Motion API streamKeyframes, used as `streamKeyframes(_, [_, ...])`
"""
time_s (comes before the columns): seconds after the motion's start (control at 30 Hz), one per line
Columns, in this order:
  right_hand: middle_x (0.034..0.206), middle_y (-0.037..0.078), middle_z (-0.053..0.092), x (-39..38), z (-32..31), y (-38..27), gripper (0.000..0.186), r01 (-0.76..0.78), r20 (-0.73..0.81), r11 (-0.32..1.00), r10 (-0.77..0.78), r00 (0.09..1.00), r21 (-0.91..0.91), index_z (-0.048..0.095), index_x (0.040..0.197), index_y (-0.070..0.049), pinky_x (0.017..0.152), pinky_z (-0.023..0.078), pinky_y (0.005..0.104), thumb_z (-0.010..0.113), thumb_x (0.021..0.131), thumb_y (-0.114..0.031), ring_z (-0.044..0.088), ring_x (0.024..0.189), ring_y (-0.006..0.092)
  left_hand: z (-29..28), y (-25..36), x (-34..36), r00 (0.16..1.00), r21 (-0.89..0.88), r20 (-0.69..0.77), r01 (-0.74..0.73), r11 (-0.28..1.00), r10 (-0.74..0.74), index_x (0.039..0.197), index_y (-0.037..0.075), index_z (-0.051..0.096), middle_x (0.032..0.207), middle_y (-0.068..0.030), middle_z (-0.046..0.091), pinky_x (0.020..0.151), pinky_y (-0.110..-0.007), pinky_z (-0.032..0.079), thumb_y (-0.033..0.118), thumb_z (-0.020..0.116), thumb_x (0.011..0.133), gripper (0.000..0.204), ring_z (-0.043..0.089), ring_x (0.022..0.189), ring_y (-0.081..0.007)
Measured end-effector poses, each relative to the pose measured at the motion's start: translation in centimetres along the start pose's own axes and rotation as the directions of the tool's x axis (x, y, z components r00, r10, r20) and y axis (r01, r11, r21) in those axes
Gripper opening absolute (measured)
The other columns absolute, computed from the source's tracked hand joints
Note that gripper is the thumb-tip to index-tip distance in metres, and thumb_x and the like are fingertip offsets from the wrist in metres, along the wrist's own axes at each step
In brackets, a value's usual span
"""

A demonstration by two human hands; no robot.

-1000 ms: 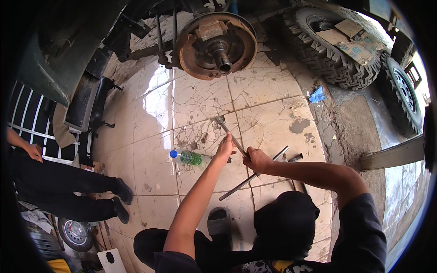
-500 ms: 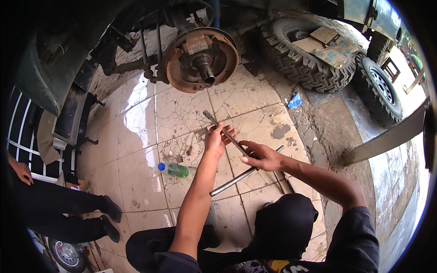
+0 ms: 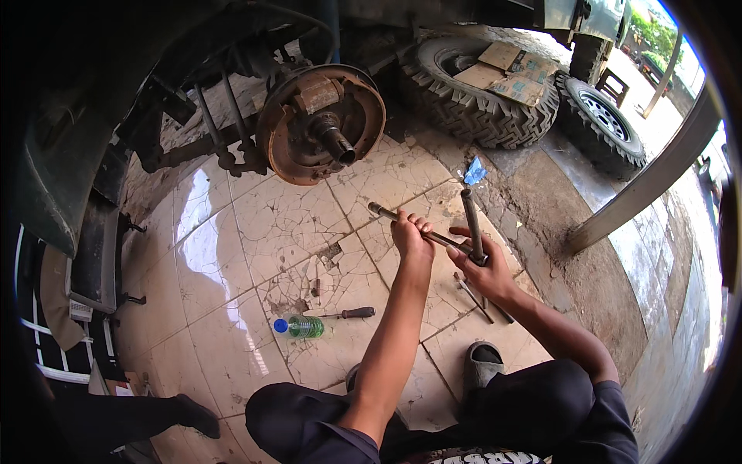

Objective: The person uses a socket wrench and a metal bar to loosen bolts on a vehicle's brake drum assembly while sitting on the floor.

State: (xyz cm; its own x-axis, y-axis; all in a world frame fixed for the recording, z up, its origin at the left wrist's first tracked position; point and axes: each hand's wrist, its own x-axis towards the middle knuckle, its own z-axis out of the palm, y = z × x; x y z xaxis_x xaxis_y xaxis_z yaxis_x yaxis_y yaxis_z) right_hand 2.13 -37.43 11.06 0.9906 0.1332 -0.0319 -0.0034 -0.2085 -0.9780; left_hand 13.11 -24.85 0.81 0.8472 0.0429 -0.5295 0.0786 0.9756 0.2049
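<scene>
Steel, rigid and weighty: long dark metal cross wrench (image 3: 456, 236), left hand (image 3: 411, 232) and right hand (image 3: 485, 267) clenched round separate arms (possibly greasy).

- The floor (image 3: 232, 255) is laid with large pale glossy tiles, badly cracked and stained, catching bright reflections of daylight.
- To the right the tiles give way to a rough strip of bare ground (image 3: 572, 201).
- A slanted grey beam (image 3: 649, 182) crosses the right side.
- Two knobby tyres (image 3: 495, 108) lie flat at the top, flattened cardboard (image 3: 506, 69) resting on the nearer one.
- A vehicle's dark underside (image 3: 93, 116) shades the upper left, its rusty brake hub (image 3: 321, 124) exposed.
- Sunlit greenery, possibly trees (image 3: 653, 35), shows at the far upper right.
</scene>
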Motion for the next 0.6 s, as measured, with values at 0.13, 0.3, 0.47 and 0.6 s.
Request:
streamKeyframes(0.13, [0.104, 0.01, 0.049, -1.2, -1.0, -1.0, 0.07, 0.209, -0.107, 0.974, -0.217, 0.97, -0.082, 0.037, 0.13, 0.0, 0.063, 0.048, 0.0288, 0.07, 0.079, -0.035, 0.056, 0.081, 0.0163, 1.7, -2.7, -1.3, 0.994, -0.028, -0.047, 0.098, 0.995, -0.099, 0.086, 0.015, 0.033, 0.062, 0.0033, 0.03, 0.037, -0.022, 0.026, 0.026, 0.044, 0.096, 0.019, 0.028, 0.045, -0.0072])
streamKeyframes(0.3, [0.102, 0.013, 0.052, -0.7, -2.0, -5.0, 0.056, 0.267, -0.109, 0.809, -0.375, 0.921, -0.524, 0.046, 0.119, -0.003, 0.062, 0.05, 0.0291, 0.072, 0.075, -0.026, 0.057, 0.088, 0.0204, 4.2, -5.5, -3.5, 0.993, -0.116, -0.088, 0.064, 0.991, -0.074, 0.086, 0.012, 0.029, 0.062, 0.0022, 0.029, 0.038, -0.023, 0.025, 0.022, 0.041, 0.096, 0.019, 0.025, 0.044, -0.0077])
streamKeyframes(0.47, [0.077, 0.013, 0.056, 2.1, -2.9, -7.6, 0.015, 0.136, -0.091, 0.684, -0.284, 0.954, -0.716, 0.06, 0.09, 0.0, 0.057, 0.044, 0.0351, 0.063, 0.081, -0.013, 0.057, 0.063, 0.0246, 7.8, -3.5, -4.4, 0.992, -0.125, -0.111, 0.039, 0.991, -0.053, 0.073, 0.014, 0.027, 0.059, 0.0039, 0.027, 0.04, -0.022, 0.024, 0.029, 0.035, 0.099, 0.031, 0.024, 0.044, -0.0082])
streamKeyframes(0.6, [0.074, 0.01, 0.059, 1.6, -2.6, -6.5, 0.022, -0.101, -0.103, 0.917, 0.066, 0.992, -0.386, 0.061, 0.102, 0.0, 0.05, 0.039, 0.0317, 0.055, 0.091, -0.018, 0.048, 0.054, 0.0153, 7.6, -2.4, -3.6, 1.0, -0.023, 0.012, 0.004, 1.0, -0.004, 0.096, 0.014, 0.036, 0.065, 0.0036, 0.031, 0.04, -0.022, 0.025, 0.018, 0.04, 0.096, 0.006, 0.025, 0.047, -0.0064])
